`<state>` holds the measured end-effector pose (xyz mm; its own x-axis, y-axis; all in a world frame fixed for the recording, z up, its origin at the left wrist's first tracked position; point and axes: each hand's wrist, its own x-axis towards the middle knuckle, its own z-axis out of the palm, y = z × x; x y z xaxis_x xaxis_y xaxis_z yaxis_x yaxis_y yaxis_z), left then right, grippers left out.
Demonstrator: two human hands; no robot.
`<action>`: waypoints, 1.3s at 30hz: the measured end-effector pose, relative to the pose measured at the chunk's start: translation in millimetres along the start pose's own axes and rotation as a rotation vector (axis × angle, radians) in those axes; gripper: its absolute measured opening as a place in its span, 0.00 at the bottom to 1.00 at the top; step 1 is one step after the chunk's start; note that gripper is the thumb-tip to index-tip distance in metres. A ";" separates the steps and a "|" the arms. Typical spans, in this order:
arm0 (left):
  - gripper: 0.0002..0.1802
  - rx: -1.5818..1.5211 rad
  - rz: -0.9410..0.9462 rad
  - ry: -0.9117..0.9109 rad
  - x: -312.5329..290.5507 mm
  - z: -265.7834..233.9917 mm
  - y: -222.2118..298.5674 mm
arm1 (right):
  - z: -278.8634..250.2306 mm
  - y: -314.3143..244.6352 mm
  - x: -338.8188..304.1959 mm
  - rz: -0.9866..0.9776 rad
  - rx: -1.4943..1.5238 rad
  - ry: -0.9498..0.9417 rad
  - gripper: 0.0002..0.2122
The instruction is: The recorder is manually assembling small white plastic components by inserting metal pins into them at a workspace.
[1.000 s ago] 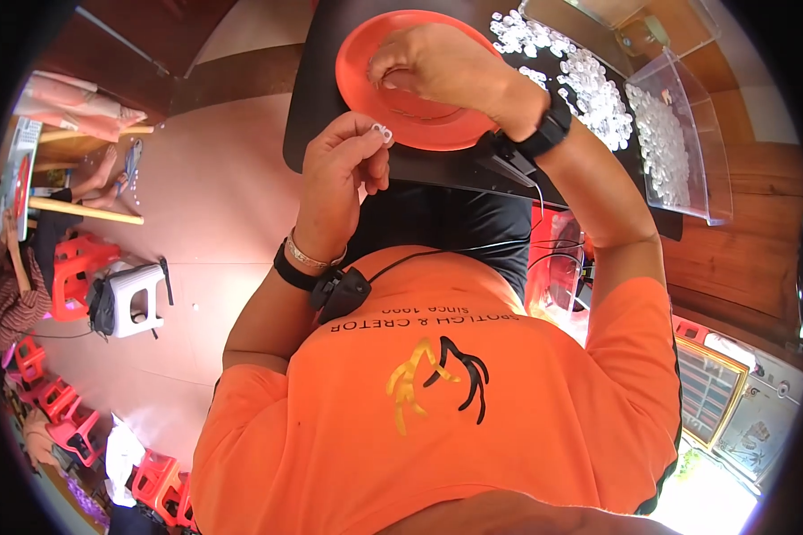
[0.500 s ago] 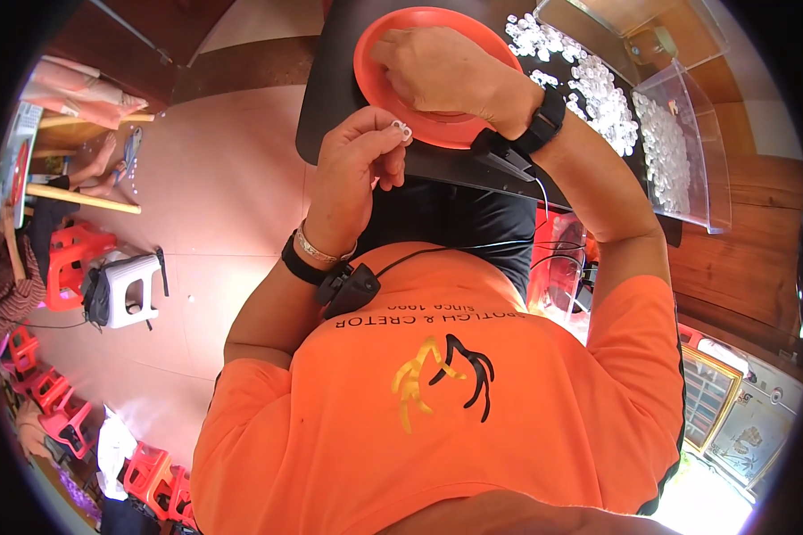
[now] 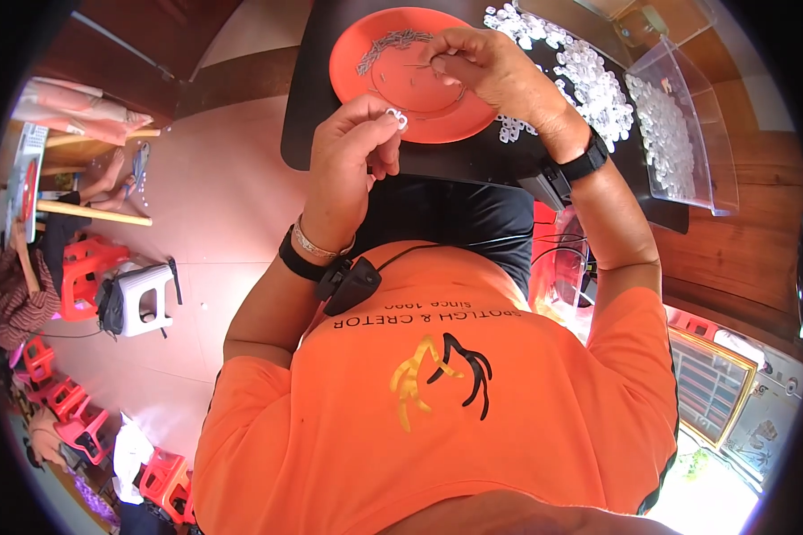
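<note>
My left hand (image 3: 348,169) pinches a small whitish plastic piece (image 3: 398,118) with holes in it, between thumb and fingertips at the near side of the plate. Over the right part of the orange round plate (image 3: 352,85), my right hand (image 3: 513,87) has thumb and fingers closed on a thin grey metal pin (image 3: 417,64), perhaps a nail or screw. A heap of similar grey metal pins (image 3: 397,41) lies on the plate's far side, with a few scattered singly. Both hands are raised and apart from each other.
Clear plastic pieces (image 3: 593,94) lie spread on the black table (image 3: 305,125), right of the plate. A transparent bin (image 3: 665,134) full of them stands at the right edge. Red stools (image 3: 89,272) and a white stool (image 3: 147,299) stand on the floor at left.
My right hand has lifted from the plate and moved right, uncovering the metal pins, with one thin pin at its fingertips. My left hand still holds the plastic piece.
</note>
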<state>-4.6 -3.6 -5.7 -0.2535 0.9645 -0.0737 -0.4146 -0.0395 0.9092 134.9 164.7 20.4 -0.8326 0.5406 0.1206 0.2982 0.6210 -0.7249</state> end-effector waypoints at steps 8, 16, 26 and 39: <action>0.09 0.070 0.076 0.011 -3.5 14.5 3.1 | 4.2 -41.3 -35.0 0.091 0.608 -0.011 0.09; 0.09 0.125 0.154 -0.057 -4.1 22.6 0.8 | 23.3 -50.3 -44.6 0.112 0.735 0.112 0.10; 0.09 0.156 0.186 -0.055 -6.0 24.0 -1.8 | 31.4 -49.4 -45.8 0.092 0.727 0.144 0.11; 0.09 0.158 0.183 -0.034 -7.5 24.8 -2.5 | 38.2 -45.7 -46.3 0.077 0.633 0.183 0.12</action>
<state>20.1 -4.3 2.7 -0.2812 0.9534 0.1094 -0.2222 -0.1756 0.9591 141.9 89.6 22.0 -0.7104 0.6925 0.1252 -0.0245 0.1533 -0.9879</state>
